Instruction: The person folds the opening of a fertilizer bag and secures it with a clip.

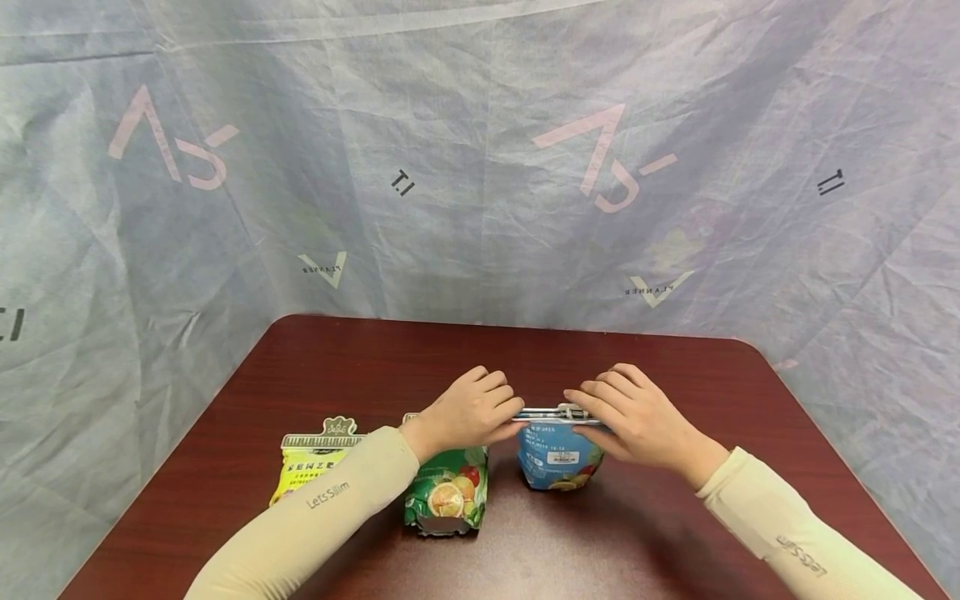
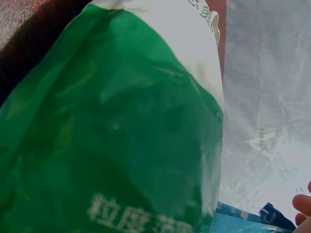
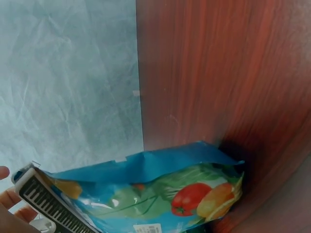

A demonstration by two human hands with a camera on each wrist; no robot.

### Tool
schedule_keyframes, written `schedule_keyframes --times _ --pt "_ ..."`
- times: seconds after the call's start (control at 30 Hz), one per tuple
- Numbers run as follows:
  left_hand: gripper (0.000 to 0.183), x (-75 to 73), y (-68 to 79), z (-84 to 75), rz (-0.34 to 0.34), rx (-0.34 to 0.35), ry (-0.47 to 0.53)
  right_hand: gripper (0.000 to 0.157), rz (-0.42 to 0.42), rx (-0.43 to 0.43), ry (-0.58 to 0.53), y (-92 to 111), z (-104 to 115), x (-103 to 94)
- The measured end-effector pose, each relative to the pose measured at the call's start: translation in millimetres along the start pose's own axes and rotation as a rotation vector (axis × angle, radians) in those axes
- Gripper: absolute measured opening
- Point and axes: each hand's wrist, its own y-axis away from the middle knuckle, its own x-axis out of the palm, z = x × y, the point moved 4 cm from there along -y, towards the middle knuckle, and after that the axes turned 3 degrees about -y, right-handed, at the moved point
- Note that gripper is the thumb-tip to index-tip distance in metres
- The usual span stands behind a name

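A blue plastic bag (image 1: pixel 558 458) with fruit printed on it stands on the table, a white bag clip (image 1: pixel 551 412) lying across its folded top. My left hand (image 1: pixel 472 408) grips the left end of the clipped top, thumb below and fingers above. On the other end, my right hand (image 1: pixel 630 412) holds the clip between thumb and fingers. Seen from the right wrist, the clip (image 3: pixel 53 206) has a dark ridged face, and the bag (image 3: pixel 146 189) shows printed vegetables. Close to my left wrist stands a green bag (image 2: pixel 121 107), partly hidden by the left forearm in the head view.
Left of the green bag is a yellow bag (image 1: pixel 311 467) topped by a clip with a decorative tab (image 1: pixel 339 427). All three bags stand on a dark red wooden table (image 1: pixel 637 542). A grey printed cloth (image 1: pixel 480 167) hangs behind and at both sides.
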Motion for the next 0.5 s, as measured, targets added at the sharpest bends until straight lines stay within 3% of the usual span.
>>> schedule_keyframes --times 0.5 --pt "0.022 -0.1 0.5 -1.0 -0.009 0.001 0.006 0.035 -0.070 0.060 0.002 19 -7 -8.5"
